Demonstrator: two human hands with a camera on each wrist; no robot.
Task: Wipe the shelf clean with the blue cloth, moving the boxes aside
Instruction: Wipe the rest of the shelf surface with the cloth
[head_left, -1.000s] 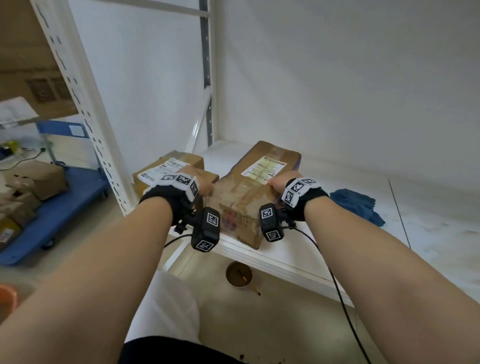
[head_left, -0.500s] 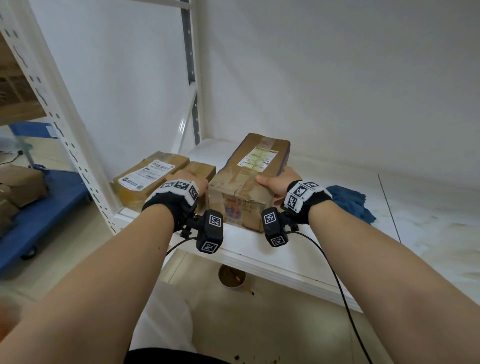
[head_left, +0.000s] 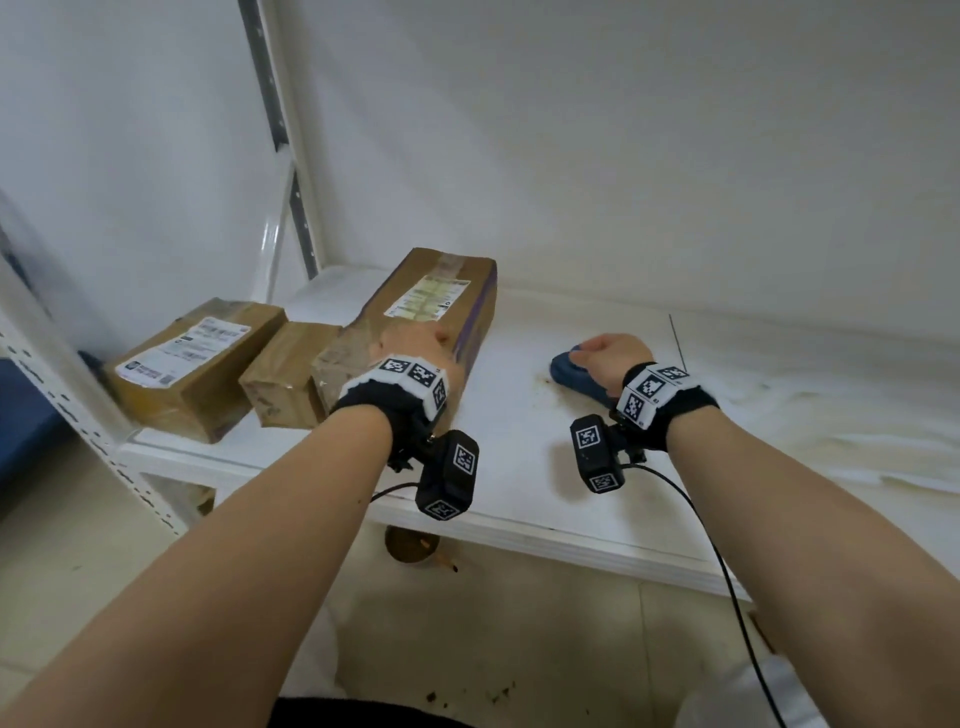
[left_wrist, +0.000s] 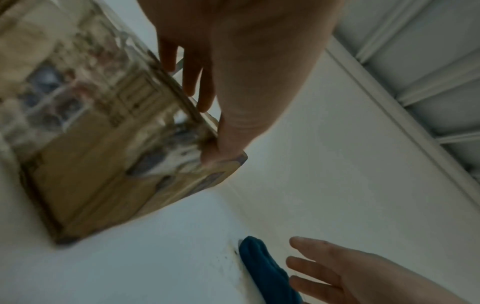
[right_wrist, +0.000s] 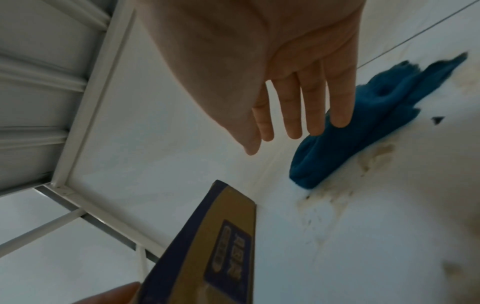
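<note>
My left hand gripped the long box at its near right edge, thumb on the side, fingers over the top. My right hand, fingers straight, reached over the blue cloth lying on the stained shelf, right of the box.

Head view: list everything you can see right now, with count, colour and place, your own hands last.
Shelf: one, white, stained to the right.
Long box: one, brown with label, shelf centre-left.
Small boxes: two, brown, side by side at the shelf's left end.
Blue cloth: one, crumpled on the shelf, right of the long box.
Cart: one, blue, far left on the floor.
Brown round object: one, on the floor under the shelf.
Left hand: grips the long box's near end.
Right hand: fingers straight, over the blue cloth.
</note>
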